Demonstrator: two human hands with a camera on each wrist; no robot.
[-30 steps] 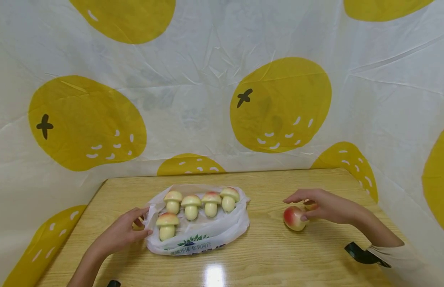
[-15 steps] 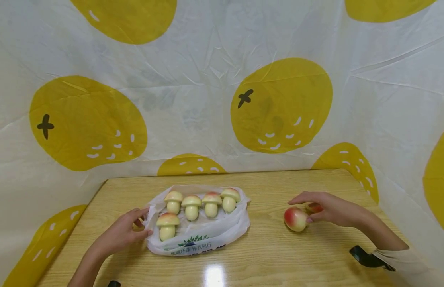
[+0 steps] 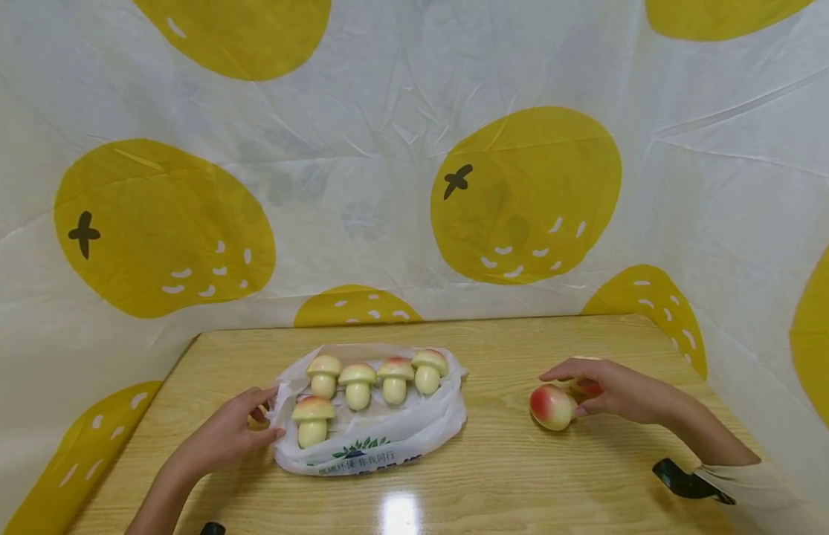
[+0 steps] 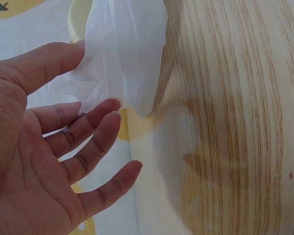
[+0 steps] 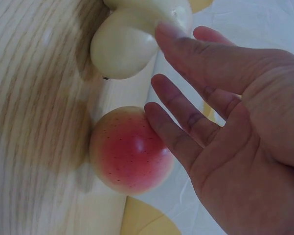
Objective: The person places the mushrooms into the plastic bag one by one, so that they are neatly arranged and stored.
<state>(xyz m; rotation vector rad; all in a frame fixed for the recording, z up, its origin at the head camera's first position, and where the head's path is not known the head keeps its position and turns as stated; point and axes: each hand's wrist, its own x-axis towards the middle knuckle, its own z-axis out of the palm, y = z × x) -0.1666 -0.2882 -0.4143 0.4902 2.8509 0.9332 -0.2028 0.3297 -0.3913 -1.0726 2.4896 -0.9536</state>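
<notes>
A white plastic bag (image 3: 387, 438) with printed writing lies spread open on the table, holding several pale mushrooms (image 3: 357, 385) with reddish caps. My left hand (image 3: 236, 427) touches the bag's left edge, thumb and index finger spread apart. In the left wrist view, white film (image 4: 122, 54) is at the fingertips of my left hand (image 4: 63, 132). My right hand (image 3: 621, 390) is at a red-capped mushroom (image 3: 549, 407), thumb tip right at its pale side. In the right wrist view, a second mushroom's speckled red cap (image 5: 129, 152) meets the fingertips of my right hand (image 5: 230, 122).
The wooden table (image 3: 494, 475) has a far edge against a white curtain (image 3: 360, 200) printed with yellow fruit. A dark band (image 3: 691, 483) shows near the right sleeve (image 3: 755, 498). Light glares near the front of the table.
My right hand has shifted slightly right and down, and its index finger has come back from over the mushroom. The left hand, the bag and its mushrooms have stayed in place.
</notes>
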